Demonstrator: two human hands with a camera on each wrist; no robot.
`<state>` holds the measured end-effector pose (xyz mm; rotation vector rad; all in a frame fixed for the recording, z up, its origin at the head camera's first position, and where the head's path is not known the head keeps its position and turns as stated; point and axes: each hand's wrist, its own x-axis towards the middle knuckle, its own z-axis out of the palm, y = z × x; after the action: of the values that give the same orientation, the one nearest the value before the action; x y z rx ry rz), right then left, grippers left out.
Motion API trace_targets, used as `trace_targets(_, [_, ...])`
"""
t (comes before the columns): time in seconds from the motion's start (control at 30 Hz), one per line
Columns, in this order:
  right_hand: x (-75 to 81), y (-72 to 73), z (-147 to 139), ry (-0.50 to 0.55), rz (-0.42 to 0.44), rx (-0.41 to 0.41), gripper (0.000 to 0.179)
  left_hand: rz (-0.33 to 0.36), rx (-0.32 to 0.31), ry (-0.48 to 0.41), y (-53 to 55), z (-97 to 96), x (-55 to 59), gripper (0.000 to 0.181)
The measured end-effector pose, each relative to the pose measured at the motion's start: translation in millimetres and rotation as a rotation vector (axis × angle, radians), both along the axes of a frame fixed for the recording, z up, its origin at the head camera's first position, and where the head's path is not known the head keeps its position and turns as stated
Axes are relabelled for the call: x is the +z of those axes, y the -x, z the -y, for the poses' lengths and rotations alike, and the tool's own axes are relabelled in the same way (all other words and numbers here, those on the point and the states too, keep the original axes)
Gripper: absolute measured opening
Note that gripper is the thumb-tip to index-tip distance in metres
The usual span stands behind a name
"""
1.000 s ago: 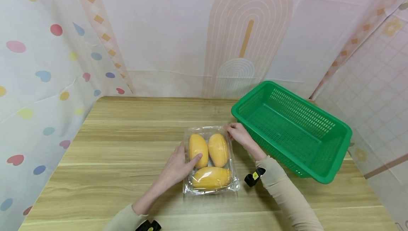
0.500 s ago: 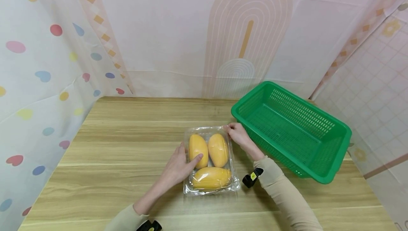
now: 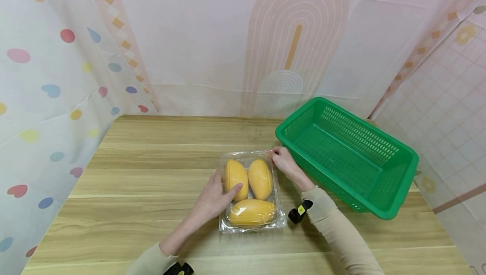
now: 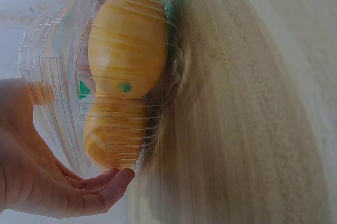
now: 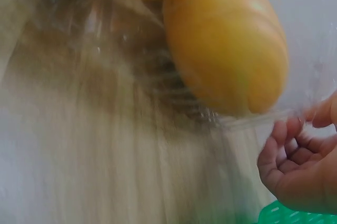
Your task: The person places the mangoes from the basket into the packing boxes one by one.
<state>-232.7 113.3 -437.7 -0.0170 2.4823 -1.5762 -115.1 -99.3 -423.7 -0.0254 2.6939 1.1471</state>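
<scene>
A clear plastic clamshell box (image 3: 282,219) sits on the wooden table with three yellow mangoes inside. Two mangoes, the left one (image 3: 234,171) and the right one (image 3: 260,179), lie lengthwise at the far end. The third mango (image 3: 252,212) lies crosswise at the near end. My left hand (image 3: 213,198) grips the box's left side, thumb over the lid and fingers along the side wall. At the far right corner, my right hand (image 3: 284,162) pinches the rim with thumb and fingertips; the right wrist view shows its other fingers (image 5: 271,155) curled.
A green perforated plastic basket (image 3: 341,173) stands at the right, close beside my right hand and forearm. The wooden table (image 3: 152,190) extends to the left of the box. Patterned cloth (image 3: 190,55) hangs behind the table and at both sides.
</scene>
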Motion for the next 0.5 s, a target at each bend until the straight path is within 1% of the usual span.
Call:
trace_targets(0.23, [-3.0, -0.8, -3.7, 0.007, 0.004, 0.045, 0.031, 0.000, 0.011, -0.010, 0.2, 0.6, 0.1, 0.098])
trace_targets(0.5, [-4.3, -3.5, -8.2, 0.032, 0.006, 0.097, 0.030, -0.006, 0.008, -0.005, 0.6, 0.6, -0.7, 0.097])
